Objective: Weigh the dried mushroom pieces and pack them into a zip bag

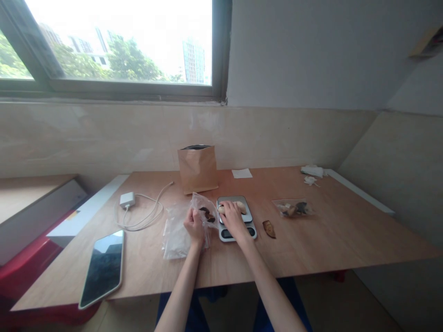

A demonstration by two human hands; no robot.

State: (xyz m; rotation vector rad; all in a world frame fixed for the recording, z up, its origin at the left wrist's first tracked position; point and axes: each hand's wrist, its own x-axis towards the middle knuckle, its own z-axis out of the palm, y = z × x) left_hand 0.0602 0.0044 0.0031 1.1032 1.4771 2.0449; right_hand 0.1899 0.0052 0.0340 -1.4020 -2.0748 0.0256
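Nearest to me, below the counter, blue-clad legs show on either side, and at the counter's near edge, far out to the left of the kitchen scale, lies a tablet, screen up. Now the hands, and here is the action! Just left of the scale, the left hand has its grip pinched on a clear bag, with dark dried pieces showing inside. Next to that wrist, a spread of clear plastic bags lies flat. The right hand reaches over the scale itself, fingers draped on the pale pieces on its platform; whether that grip is closed on them, I cannot tell. The display sits by the wrist, too small to read from here.

Just right of the scale, a brown dried slice lies alone; farther right, a clear packet lies flat with dark and brown bits in it. Left of the scale, beyond the loose bags, a white charger sits with its cable looped. Behind the scale, a little left, a brown paper bag stands upright, mouth open; straight behind, a white paper lies flat.
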